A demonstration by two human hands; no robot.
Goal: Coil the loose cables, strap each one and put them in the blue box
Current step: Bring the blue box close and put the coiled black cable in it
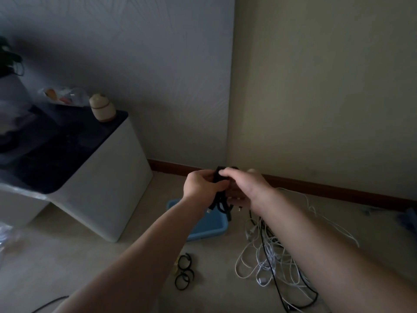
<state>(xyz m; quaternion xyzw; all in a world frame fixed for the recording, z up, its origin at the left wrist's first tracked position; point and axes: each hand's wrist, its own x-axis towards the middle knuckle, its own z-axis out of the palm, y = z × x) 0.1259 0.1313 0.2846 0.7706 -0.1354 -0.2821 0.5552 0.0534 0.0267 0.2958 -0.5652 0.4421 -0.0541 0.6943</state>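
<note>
Both hands meet in front of me above the blue box (207,224). My left hand (200,184) grips a coiled black cable (220,205), whose loops and plug ends hang below the fist. My right hand (244,184) pinches a black strap (218,173) at the top of that coil. On the floor to the right lies a tangle of loose white cables (268,256) with a black cable (276,285) running through it. Black strap rings (184,271) lie on the floor near my left forearm.
A white cabinet with a dark top (99,177) stands at the left, carrying a small beige jar (102,107) and a plastic bag. The wall corner and brown skirting board (327,188) close off the back. Another black cable end (49,303) lies at bottom left.
</note>
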